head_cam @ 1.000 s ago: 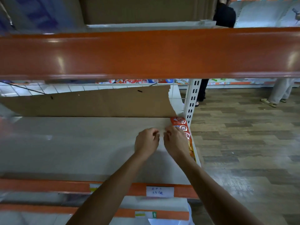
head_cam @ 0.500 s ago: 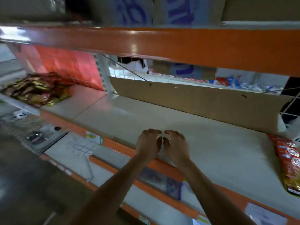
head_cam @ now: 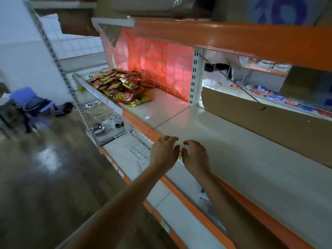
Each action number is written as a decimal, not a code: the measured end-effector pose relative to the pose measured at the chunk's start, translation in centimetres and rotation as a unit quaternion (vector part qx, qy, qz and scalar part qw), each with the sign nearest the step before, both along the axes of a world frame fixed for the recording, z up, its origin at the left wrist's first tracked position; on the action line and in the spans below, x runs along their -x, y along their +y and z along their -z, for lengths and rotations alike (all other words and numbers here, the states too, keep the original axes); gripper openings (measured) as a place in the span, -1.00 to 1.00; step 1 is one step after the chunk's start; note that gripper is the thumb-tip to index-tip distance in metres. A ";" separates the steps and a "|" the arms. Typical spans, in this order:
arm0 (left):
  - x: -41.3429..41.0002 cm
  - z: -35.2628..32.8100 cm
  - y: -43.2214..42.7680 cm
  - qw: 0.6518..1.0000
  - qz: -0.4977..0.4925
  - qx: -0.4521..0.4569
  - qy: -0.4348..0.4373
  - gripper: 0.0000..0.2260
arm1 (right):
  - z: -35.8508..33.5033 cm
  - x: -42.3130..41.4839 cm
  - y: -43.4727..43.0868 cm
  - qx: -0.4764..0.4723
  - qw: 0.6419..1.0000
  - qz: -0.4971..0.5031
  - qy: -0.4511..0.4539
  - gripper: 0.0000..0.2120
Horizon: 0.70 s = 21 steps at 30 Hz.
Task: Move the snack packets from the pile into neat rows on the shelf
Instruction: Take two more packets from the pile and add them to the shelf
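**Desk:** First entry, far left?

**Operator:** Purple chair, standing on the floor. It is not part of my job.

**Desk:** Stock?

**Operator:** Pile of snack packets. These are red, yellow and gold foil pouches, glossy, heaped loose and overlapping. The pile sits at the left end of the shelf, against the tiled back wall, and reaches the front lip.

**Desk:** Hands?

**Operator:** Left hand: released, fingers spread and lightly bent, nothing in it, over the shelf's orange front edge. Right hand: just beside the left, also released and empty, above bare shelf board. Both are well apart from the pile.

**Desk:** Further right?

**Operator:** Cardboard sheet, leaning along the back of the shelf. I see no row of packets in this view.

**Desk:** Step in hand?

**Operator:** I judge it to be the fetch, with both hands free for a pickup. The next move calls for a reach left along the shelf to the pile. I'd take a few pouches off the top, held flat. The foil looks slippery, so pulling from low down could slide others over the lip.
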<state>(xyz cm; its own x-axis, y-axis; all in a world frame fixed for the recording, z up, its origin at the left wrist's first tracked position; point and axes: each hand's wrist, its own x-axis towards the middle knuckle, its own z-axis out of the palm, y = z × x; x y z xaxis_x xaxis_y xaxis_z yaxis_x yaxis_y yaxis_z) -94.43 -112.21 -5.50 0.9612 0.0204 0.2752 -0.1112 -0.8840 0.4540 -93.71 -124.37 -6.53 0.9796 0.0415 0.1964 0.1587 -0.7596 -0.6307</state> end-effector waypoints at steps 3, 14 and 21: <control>-2.0 0.0 3.3 1.000 -0.028 -0.006 -0.005 -0.68 | -0.1 -2.9 3.9 -0.006 1.000 -0.024 -0.012 -0.70; -14.6 -0.8 16.0 0.993 -0.109 -0.023 0.029 -0.63 | -0.6 -17.2 16.7 -0.032 0.996 -0.083 -0.003 -0.69; -20.5 0.3 21.3 0.988 -0.145 -0.027 0.046 -0.59 | 0.1 -24.5 20.5 -0.027 0.997 -0.077 0.007 -0.75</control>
<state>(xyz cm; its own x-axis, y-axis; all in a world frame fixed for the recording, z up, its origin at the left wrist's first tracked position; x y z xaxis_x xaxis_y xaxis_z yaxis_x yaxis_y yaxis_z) -73.97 -90.90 -5.85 0.9382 0.2856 0.1956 0.1891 -0.8961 0.4015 -69.16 -103.90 -6.68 0.9649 0.1822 0.1892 0.2626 -0.6915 -0.6730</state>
